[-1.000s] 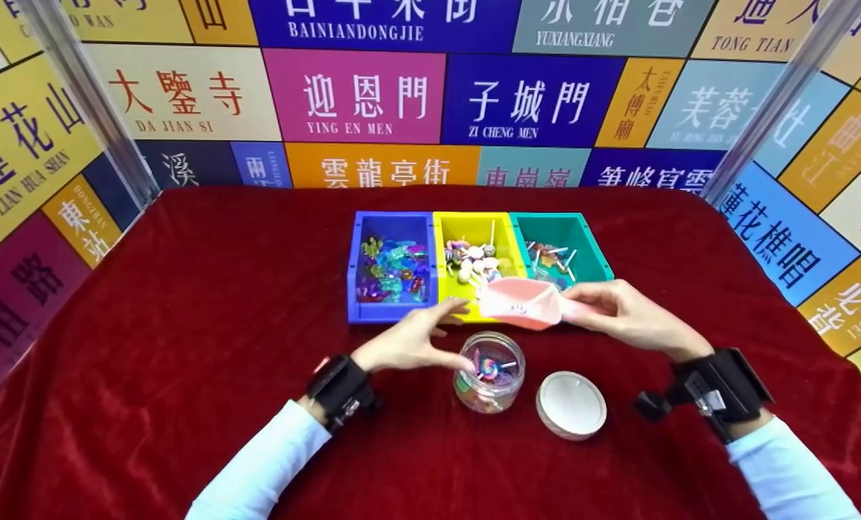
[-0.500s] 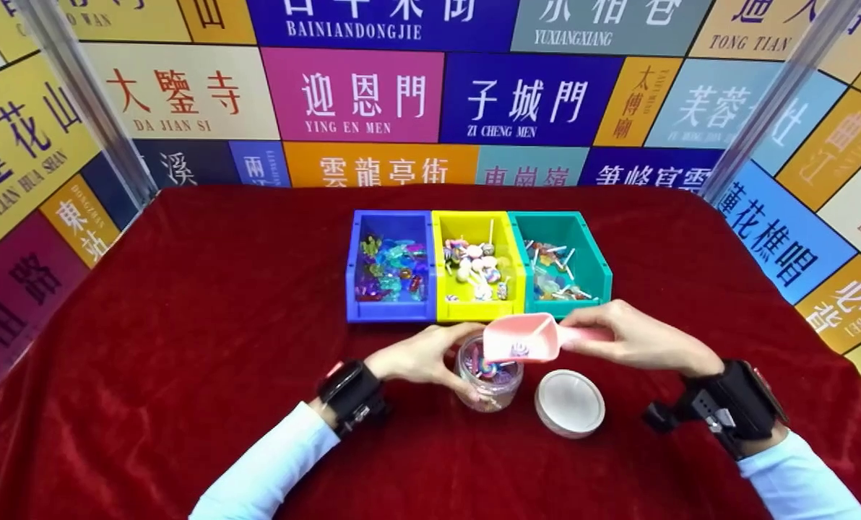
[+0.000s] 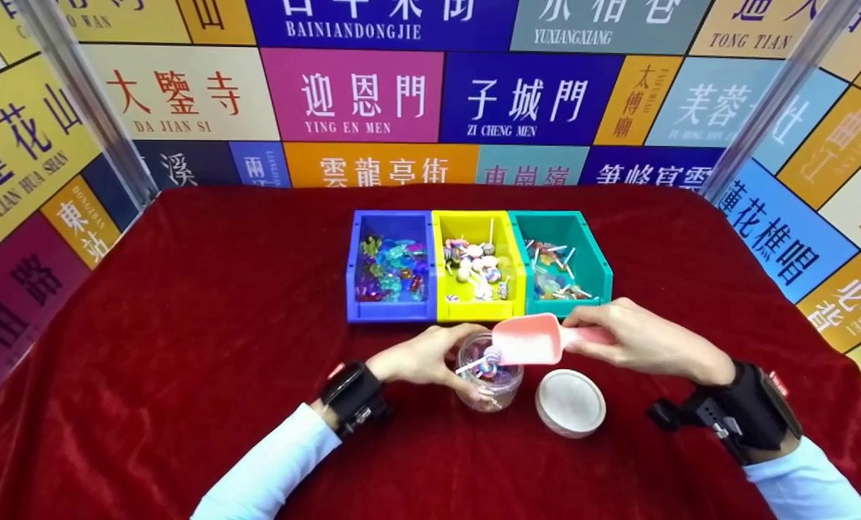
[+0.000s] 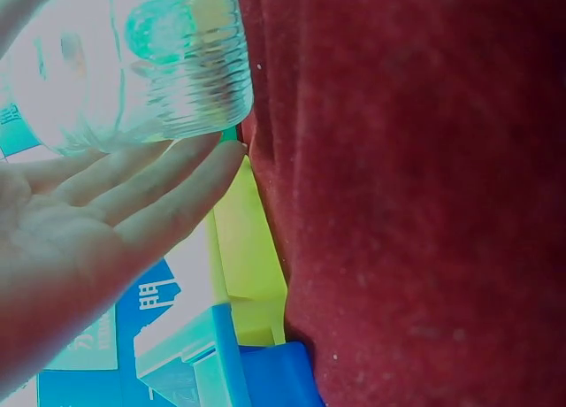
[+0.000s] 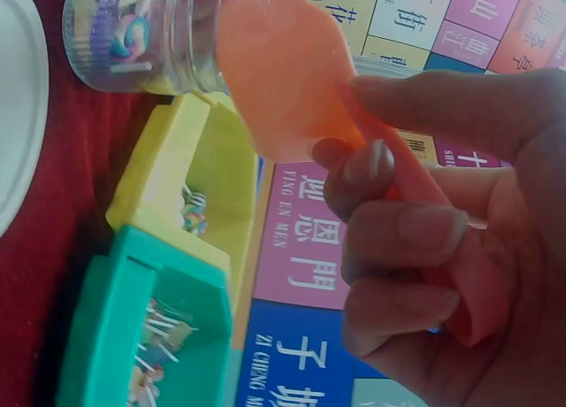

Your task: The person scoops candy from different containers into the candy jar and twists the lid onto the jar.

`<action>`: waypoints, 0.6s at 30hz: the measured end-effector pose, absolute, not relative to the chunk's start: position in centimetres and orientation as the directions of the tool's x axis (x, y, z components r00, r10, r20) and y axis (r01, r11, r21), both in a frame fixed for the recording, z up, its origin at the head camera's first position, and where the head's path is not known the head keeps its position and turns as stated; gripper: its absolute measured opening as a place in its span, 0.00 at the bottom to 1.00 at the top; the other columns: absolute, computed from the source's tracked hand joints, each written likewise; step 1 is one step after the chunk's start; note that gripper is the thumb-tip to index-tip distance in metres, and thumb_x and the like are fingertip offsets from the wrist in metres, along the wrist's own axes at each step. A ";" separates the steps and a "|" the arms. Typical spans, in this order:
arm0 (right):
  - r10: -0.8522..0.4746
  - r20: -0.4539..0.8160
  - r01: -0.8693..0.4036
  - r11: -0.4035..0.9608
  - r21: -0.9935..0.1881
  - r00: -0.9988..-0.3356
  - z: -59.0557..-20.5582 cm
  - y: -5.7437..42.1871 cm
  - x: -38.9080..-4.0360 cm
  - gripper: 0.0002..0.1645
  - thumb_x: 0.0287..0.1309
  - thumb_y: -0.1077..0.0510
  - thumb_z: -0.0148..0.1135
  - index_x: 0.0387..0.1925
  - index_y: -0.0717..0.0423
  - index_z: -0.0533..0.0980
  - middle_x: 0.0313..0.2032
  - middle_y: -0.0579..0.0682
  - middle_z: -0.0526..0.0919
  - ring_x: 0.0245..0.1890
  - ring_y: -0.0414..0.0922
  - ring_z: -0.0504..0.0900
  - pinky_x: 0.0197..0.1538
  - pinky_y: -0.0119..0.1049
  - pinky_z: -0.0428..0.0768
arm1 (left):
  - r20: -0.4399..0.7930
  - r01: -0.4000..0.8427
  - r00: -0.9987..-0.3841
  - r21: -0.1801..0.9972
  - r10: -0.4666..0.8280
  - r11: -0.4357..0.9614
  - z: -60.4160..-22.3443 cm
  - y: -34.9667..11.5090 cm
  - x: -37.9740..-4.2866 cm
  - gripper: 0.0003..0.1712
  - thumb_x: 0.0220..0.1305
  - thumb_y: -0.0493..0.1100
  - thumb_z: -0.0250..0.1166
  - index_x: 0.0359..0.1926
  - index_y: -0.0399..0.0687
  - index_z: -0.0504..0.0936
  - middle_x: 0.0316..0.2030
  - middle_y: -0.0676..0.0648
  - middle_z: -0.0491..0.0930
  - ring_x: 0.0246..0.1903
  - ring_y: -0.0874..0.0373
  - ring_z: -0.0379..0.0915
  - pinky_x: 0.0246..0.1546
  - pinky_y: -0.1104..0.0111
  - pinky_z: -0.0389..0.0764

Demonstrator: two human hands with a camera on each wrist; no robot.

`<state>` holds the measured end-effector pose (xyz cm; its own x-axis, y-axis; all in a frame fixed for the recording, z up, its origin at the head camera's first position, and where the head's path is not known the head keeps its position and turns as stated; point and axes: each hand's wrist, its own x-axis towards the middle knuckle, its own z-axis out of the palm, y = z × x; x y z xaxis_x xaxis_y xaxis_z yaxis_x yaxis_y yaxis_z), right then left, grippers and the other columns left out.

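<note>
A clear ribbed jar point(image 3: 504, 396) with wrapped candies inside stands on the red cloth. My left hand point(image 3: 422, 357) holds it from the left, thumb in front and fingers behind; the left wrist view shows those fingers along the jar's side point(image 4: 168, 71). My right hand point(image 3: 636, 338) grips the handle of a pink scoop point(image 3: 528, 339), fingers curled round it in the right wrist view. The scoop tilts over the jar's mouth, its lip at the rim. A swirled lollipop point(image 3: 492, 354) with a white stick lies at the mouth, just off the scoop's lip.
A white round lid point(image 3: 571, 403) lies right of the jar. Behind stand three joined bins: blue point(image 3: 391, 312) with shiny coloured pieces, yellow point(image 3: 477, 312) with lollipops, green point(image 3: 598, 278) with stick candies. A wall of coloured signs point(image 3: 373, 94) rises behind the table.
My left hand has closed in round the jar. The scoop has moved from before the yellow bin to the jar and tipped; the lollipop has slid out of it to the jar's mouth.
</note>
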<state>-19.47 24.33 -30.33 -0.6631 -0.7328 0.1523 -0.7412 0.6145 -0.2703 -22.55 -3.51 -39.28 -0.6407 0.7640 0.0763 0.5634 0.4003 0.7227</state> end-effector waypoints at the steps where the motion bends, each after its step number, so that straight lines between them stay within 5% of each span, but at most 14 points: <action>1: -0.731 0.157 -0.743 0.619 -0.256 -0.664 -30.2 24.3 -19.4 0.06 0.54 0.55 0.59 0.33 0.51 0.77 0.24 0.37 0.75 0.23 0.32 0.69 0.27 0.25 0.71 | 0.078 0.562 -0.640 0.726 0.765 0.396 -39.3 -3.5 -22.6 0.44 0.41 0.49 0.72 0.59 0.43 0.64 0.51 0.45 0.73 0.47 0.59 0.70 0.48 0.72 0.72; 18: -0.716 0.163 -0.730 0.632 -0.261 -0.678 -30.2 24.7 -19.2 0.06 0.54 0.55 0.60 0.32 0.53 0.77 0.20 0.36 0.72 0.18 0.31 0.64 0.22 0.23 0.65 | 0.103 0.601 -0.628 0.695 0.772 0.395 -39.3 -3.6 -22.6 0.44 0.41 0.50 0.72 0.59 0.43 0.65 0.50 0.45 0.74 0.46 0.57 0.72 0.50 0.69 0.72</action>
<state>-19.25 24.66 -30.16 -0.6783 -0.7165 0.1632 -0.7300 0.6315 -0.2613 -22.60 -3.61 -39.32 -0.6276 0.7717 0.1034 0.6007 0.3954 0.6948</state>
